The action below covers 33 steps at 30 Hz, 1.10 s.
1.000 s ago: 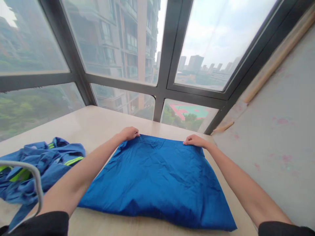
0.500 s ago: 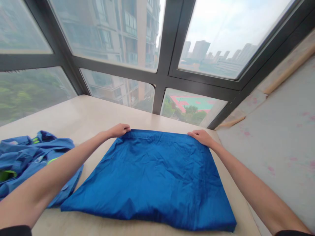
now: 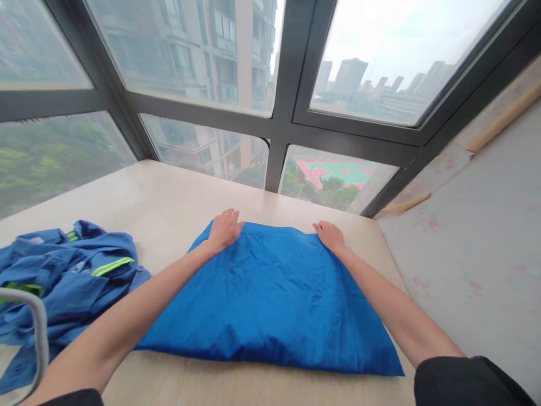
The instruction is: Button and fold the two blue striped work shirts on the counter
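Note:
A bright blue cloth (image 3: 262, 293) lies flat in front of me, wide at the near edge and narrower at the far edge, with creases across it. What kind of item it is I cannot make out. My left hand (image 3: 226, 230) grips its far edge near the left corner, fingers curled over the fabric and a ring on one finger. Closed on the same edge, farther right, is my right hand (image 3: 330, 235). The edge between both hands bows slightly. My forearms cover parts of both sides of the cloth.
A crumpled blue garment (image 3: 80, 282) with yellow-green stripes lies to the left on the pale surface (image 3: 147, 192). At the lower left a light grey curved tube (image 3: 41, 321) crosses the view. Dark-framed windows (image 3: 282, 129) stand behind; a patterned wall (image 3: 473, 248) borders the right.
Both hands have moved inward along the far edge, the left one most. The cloth's near edge has shifted slightly away from me. The grey tube has come into view at the lower left.

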Motion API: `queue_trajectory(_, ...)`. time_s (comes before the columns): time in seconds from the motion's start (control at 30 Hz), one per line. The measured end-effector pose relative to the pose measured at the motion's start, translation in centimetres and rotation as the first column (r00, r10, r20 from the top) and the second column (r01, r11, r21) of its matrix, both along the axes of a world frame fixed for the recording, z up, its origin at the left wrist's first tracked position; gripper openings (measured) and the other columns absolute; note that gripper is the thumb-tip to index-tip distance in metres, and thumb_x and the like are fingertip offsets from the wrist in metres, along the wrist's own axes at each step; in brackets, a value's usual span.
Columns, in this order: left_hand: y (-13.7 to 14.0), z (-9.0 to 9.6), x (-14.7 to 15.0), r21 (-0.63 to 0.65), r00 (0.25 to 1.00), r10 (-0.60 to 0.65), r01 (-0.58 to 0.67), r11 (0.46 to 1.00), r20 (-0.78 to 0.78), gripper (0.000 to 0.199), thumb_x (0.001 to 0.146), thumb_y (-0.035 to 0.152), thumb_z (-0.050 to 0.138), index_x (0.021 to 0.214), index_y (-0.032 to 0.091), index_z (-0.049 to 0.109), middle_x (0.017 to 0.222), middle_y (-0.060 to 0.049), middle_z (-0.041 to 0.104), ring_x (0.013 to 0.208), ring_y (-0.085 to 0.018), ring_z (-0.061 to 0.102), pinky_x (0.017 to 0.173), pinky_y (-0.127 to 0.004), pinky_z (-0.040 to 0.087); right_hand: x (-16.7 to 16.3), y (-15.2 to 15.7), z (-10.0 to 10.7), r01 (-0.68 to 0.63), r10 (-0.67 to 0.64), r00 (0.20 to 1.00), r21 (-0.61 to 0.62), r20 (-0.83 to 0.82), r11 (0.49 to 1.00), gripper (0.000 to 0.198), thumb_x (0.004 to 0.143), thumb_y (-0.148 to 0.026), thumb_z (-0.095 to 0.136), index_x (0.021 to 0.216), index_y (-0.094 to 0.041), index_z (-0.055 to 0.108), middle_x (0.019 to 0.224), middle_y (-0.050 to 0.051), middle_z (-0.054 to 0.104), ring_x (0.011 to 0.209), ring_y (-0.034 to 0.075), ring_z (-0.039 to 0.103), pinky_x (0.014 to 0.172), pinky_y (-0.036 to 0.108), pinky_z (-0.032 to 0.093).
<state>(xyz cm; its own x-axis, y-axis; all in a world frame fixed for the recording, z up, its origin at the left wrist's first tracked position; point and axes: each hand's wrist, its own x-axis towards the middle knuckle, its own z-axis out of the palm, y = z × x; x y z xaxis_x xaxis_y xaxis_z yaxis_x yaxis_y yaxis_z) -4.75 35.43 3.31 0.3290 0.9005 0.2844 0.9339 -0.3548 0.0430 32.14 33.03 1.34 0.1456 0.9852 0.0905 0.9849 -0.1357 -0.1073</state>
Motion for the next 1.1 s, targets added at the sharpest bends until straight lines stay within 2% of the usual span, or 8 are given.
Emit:
queue_trajectory(0.1, -3.0, -0.6, 3.0, 0.039, 0.982, -0.19, 0.19, 0.981, -0.01, 0.055, 0.099, 0.048, 0.036, 0.135, 0.009, 0.049, 0.144, -0.021, 0.049, 0.136, -0.032, 0.043, 0.109, -0.047, 0.036, -3.4, -1.0, 0.7, -0.086, 0.084, 0.996, 0.142, 0.021, 0.986, 0.041, 0.103, -0.037, 0.035, 0.116, -0.012, 0.064, 0.117, 0.017, 0.067, 0.111, 0.028, 0.059, 0.093, 0.036, 0.042)
queue_trajectory(0.17, -4.5, -1.8, 5.0, 0.001, 0.956, -0.294, 0.294, 0.956, -0.017, 0.062, 0.098, 0.051, 0.035, 0.142, 0.007, 0.044, 0.151, -0.021, 0.043, 0.144, -0.031, 0.033, 0.116, -0.047, 0.027, -6.9, -2.3, 0.4, -0.267, 0.265, 0.963, 0.241, 0.039, 0.933, 0.045, 0.102, -0.041, 0.037, 0.126, -0.011, 0.06, 0.126, 0.018, 0.063, 0.117, 0.028, 0.056, 0.099, 0.038, 0.041)
queue_trajectory(0.27, -5.5, -3.8, 6.5, -0.094, 0.954, -0.298, 0.295, 0.951, -0.024, 0.066, 0.097, 0.046, 0.038, 0.145, 0.001, 0.039, 0.155, -0.024, 0.034, 0.148, -0.033, 0.025, 0.12, -0.047, 0.022, -11.9, -4.5, -1.2, -0.537, 0.532, 0.842, 0.24, 0.09, 0.809, 0.052, 0.1, -0.049, 0.04, 0.138, -0.016, 0.054, 0.146, 0.016, 0.05, 0.134, 0.029, 0.045, 0.113, 0.044, 0.033)
queue_trajectory(0.3, -5.4, -4.3, 6.4, -0.115, 0.962, -0.273, 0.268, 0.957, -0.028, 0.069, 0.097, 0.047, 0.039, 0.146, -0.002, 0.038, 0.155, -0.026, 0.032, 0.148, -0.034, 0.024, 0.12, -0.047, 0.022, -13.0, -5.1, -1.9, -0.572, 0.565, 0.819, 0.221, 0.101, 0.79, 0.054, 0.1, -0.05, 0.04, 0.141, -0.017, 0.051, 0.151, 0.016, 0.045, 0.139, 0.03, 0.039, 0.116, 0.047, 0.028)
queue_trajectory(0.37, -5.1, -5.0, 5.3, -0.114, 0.974, -0.227, 0.223, 0.968, -0.026, 0.074, 0.096, 0.05, 0.038, 0.146, -0.004, 0.037, 0.156, -0.027, 0.03, 0.148, -0.035, 0.023, 0.12, -0.048, 0.02, -13.8, -5.8, -3.0, -0.555, 0.549, 0.831, 0.178, 0.084, 0.813, 0.059, 0.1, -0.053, 0.038, 0.145, -0.015, 0.047, 0.155, 0.017, 0.038, 0.144, 0.031, 0.033, 0.118, 0.049, 0.025)
queue_trajectory(0.5, -4.4, -5.2, 1.0, -0.068, 0.993, -0.118, 0.118, 0.991, 0.003, 0.073, 0.098, 0.055, 0.029, 0.149, 0.003, 0.036, 0.156, -0.023, 0.032, 0.148, -0.032, 0.024, 0.121, -0.049, 0.019, -12.3, -6.0, -3.8, -0.533, 0.531, 0.846, 0.093, 0.051, 0.841, 0.068, 0.1, -0.058, 0.032, 0.151, -0.014, 0.037, 0.159, 0.018, 0.029, 0.148, 0.03, 0.024, 0.12, 0.049, 0.023)
queue_trajectory(0.7, -4.1, -4.9, -5.0, -0.165, 0.997, 0.049, -0.058, 0.985, -0.063, 0.075, 0.098, 0.057, 0.022, 0.151, 0.006, 0.035, 0.157, -0.02, 0.032, 0.148, -0.032, 0.026, 0.12, -0.048, 0.02, -8.6, -6.4, -3.4, -0.439, 0.436, 0.898, 0.039, 0.06, 0.898, 0.071, 0.1, -0.062, 0.022, 0.154, -0.018, 0.032, 0.162, 0.015, 0.021, 0.151, 0.029, 0.016, 0.121, 0.05, 0.016)
queue_trajectory(1.1, -4.6, -4.2, -6.2, -0.213, 0.97, 0.242, -0.24, 0.947, -0.014, 0.078, 0.095, 0.061, 0.022, 0.152, 0.008, 0.034, 0.158, -0.022, 0.03, 0.145, -0.037, 0.029, 0.116, -0.051, 0.024, 3.0, -10.4, -4.2, -0.184, 0.188, 0.981, -0.07, 0.056, 0.98, 0.072, 0.1, -0.06, 0.017, 0.155, -0.015, 0.028, 0.162, 0.013, 0.023, 0.149, 0.028, 0.022, 0.12, 0.048, 0.022)
